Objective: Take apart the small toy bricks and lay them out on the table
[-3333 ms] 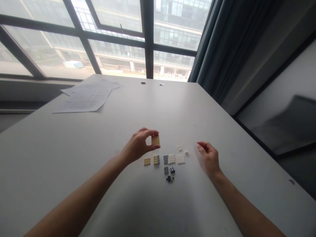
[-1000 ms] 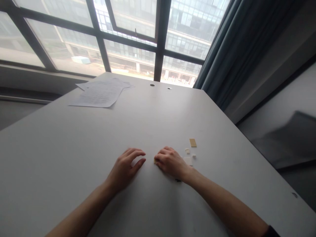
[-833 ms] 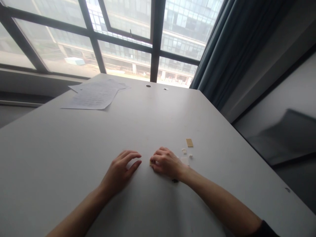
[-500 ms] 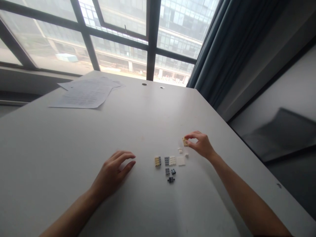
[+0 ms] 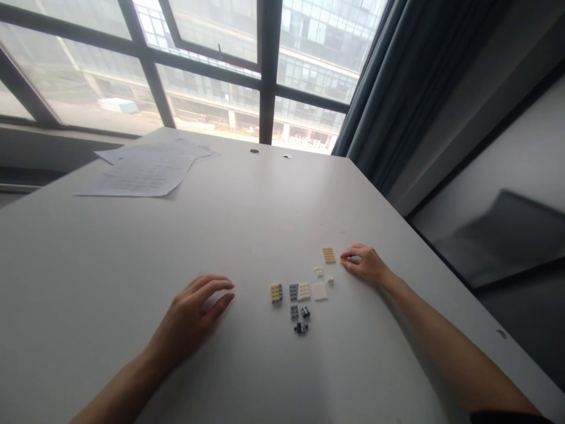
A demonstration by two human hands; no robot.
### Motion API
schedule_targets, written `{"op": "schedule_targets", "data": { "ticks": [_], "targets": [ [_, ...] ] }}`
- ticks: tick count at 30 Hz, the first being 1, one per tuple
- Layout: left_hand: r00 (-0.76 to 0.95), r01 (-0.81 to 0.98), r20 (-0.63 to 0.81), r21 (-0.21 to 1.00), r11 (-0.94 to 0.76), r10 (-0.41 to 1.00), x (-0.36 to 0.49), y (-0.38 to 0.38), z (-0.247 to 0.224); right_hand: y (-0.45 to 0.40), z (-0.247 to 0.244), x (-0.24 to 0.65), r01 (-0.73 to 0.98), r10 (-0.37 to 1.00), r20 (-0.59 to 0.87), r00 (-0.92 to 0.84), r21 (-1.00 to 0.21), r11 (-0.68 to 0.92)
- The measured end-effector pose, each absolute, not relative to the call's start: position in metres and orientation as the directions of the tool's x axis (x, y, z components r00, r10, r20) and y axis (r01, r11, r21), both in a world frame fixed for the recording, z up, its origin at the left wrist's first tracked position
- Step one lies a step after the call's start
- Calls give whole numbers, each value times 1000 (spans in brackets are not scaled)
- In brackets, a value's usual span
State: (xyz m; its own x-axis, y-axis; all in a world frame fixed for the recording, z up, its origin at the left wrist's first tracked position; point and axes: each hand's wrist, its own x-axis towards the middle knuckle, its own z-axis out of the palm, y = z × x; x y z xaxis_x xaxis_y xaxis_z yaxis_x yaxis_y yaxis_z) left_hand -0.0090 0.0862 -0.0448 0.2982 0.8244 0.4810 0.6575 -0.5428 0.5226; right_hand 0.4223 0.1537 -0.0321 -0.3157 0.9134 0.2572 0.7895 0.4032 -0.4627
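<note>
- Right hand point(image 5: 364, 264): fingers pinching a yellow piece point(image 5: 342, 259) at or just above the counter point(image 5: 242, 224); piece mostly covered by the fingertips.
- Left hand point(image 5: 188, 312): nothing held; thumb and fingers parted, at the left of the group.
- Yellow plate point(image 5: 329, 255): studded, flat, just left of the pinched piece, apart from it.
- White curved piece point(image 5: 318, 271) and white bit point(image 5: 331, 281): small, loose, nearer the wearer than the plate.
- White tile point(image 5: 320, 292): flat, right of the white studded piece point(image 5: 304, 291), which abuts a grey piece point(image 5: 293, 292); whether joined, cannot tell.
- Yellow-and-grey block point(image 5: 276, 292): left end of that row.
- Grey brick point(image 5: 294, 312), dark brick point(image 5: 305, 312), black piece point(image 5: 301, 328): nearest the wearer.
- Risk: pinched piece slipping or tipping, cause a grip on its edge alone.
- Risk: yellow plate nudged askew, cause fingertips opening so close by.
- Risk: white bit knocked away, cause a low sweep of the right hand across the group.
</note>
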Motion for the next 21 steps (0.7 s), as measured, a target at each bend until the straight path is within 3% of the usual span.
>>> {"op": "schedule_targets", "data": {
  "ticks": [9, 15, 21],
  "targets": [
    [312, 649, 478, 524, -552, 821, -10, 87, -49, 162, -29, 430, 747, 899, 219, -378, -501, 436],
    [316, 648, 485, 518, -559, 815, -11, 86, -49, 156, -37, 441, 758, 940, 207, -273, -555, 342],
    [318, 648, 489, 513, -563, 812, -10, 86, -48, 154, -41, 446, 787, 946, 209, -249, -526, 323]
  ]
}}
